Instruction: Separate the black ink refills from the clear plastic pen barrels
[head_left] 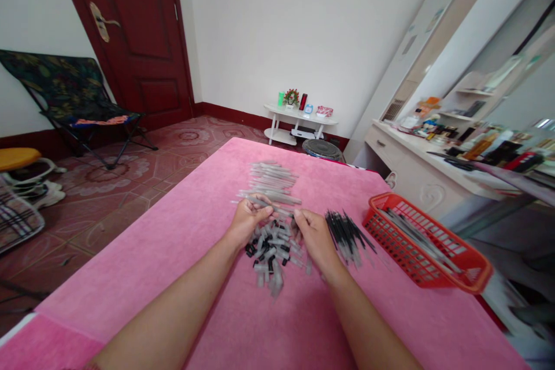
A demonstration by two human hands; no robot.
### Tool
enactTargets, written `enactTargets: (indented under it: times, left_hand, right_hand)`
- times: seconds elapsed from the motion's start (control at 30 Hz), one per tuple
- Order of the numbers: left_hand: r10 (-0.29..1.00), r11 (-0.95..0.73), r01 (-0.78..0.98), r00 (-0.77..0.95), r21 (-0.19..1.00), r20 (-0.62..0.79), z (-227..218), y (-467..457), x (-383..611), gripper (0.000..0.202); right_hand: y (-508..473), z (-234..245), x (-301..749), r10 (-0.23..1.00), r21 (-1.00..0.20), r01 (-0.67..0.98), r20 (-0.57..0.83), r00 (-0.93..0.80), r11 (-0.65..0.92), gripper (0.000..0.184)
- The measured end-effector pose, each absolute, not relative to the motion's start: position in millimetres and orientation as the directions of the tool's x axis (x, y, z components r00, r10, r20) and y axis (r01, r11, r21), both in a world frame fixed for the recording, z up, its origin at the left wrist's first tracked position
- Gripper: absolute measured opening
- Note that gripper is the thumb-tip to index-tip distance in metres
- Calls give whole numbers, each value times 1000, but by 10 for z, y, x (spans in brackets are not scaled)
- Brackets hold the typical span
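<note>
My left hand (247,218) is closed around a grey pen barrel (265,203) that sticks out to the right. My right hand (315,235) is closed, its fingertips next to that barrel's end; what it pinches is too small to see. Below both hands lies a heap of small grey and black pen caps (273,254). A pile of grey pen barrels (271,182) lies just beyond my hands. A bundle of thin black refills (347,231) lies right of my right hand. All rest on a pink cloth-covered table (182,254).
A red plastic basket (427,248) with several pens stands at the table's right edge. A white dresser with bottles (416,153) is beyond it. A folding chair (65,98), a dark red door (130,34) and a small white table (299,121) stand further off.
</note>
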State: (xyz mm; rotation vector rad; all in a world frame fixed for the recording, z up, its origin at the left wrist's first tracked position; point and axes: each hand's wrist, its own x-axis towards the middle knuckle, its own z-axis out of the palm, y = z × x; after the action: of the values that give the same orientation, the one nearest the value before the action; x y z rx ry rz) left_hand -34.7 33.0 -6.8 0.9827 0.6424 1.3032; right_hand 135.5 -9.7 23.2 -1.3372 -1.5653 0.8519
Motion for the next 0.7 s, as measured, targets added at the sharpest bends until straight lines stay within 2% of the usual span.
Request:
enactTargets:
  times: [0.13, 0.3, 0.37, 0.47, 0.6, 0.7]
  left_hand:
    - [972, -20, -498, 193, 867, 133, -61, 329, -351, 37]
    - [966, -33, -475, 211, 879, 150, -52, 312, -349, 36]
    - [967, -37, -494, 203, 868, 156, -49, 316, -351, 37]
    - [974, -40, -556, 166, 830, 157, -41, 338, -360, 38]
    - [970, -6, -611, 188, 792, 153, -17, 356, -371, 47]
    - [964, -20, -580, 206, 815, 170, -1, 342, -374, 48]
  right_hand:
    - [-101, 258, 1336, 968, -904, 355, 250, -14, 238, 28]
    - [-87, 247, 1333, 996, -984, 166, 53, -78, 65, 37]
    - [-61, 229, 1386, 996, -989, 144, 8, -90, 21, 40]
    - [-22, 211, 1518, 991, -931, 357, 34, -133, 80, 33]
    - [-26, 232, 1635, 977, -672, 720, 27, -210, 173, 6]
    - [-76, 277, 1595, 986, -500, 858, -37, -162, 123, 13]
